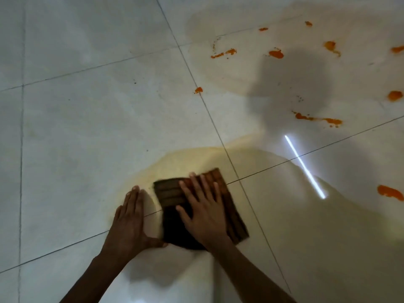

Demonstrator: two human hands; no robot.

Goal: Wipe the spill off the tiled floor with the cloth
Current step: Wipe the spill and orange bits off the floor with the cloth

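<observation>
A folded brown cloth (pixel 170 197) lies flat on the pale tiled floor (pixel 87 119), at the near edge of a yellowish liquid spill (pixel 273 171). My right hand (pixel 205 211) presses flat on top of the cloth, fingers spread. My left hand (pixel 131 221) rests flat on the wet tile just left of the cloth, its thumb touching the cloth's near corner. The spill spreads to the right and far right, dotted with orange blobs (pixel 276 54).
Dark grout lines (pixel 209 114) cross the floor diagonally. A bright strip of reflected light (pixel 305 167) lies on the wet tile to the right. A shadow of a head and shoulders falls over the spill at upper right. The tiles at left look dry.
</observation>
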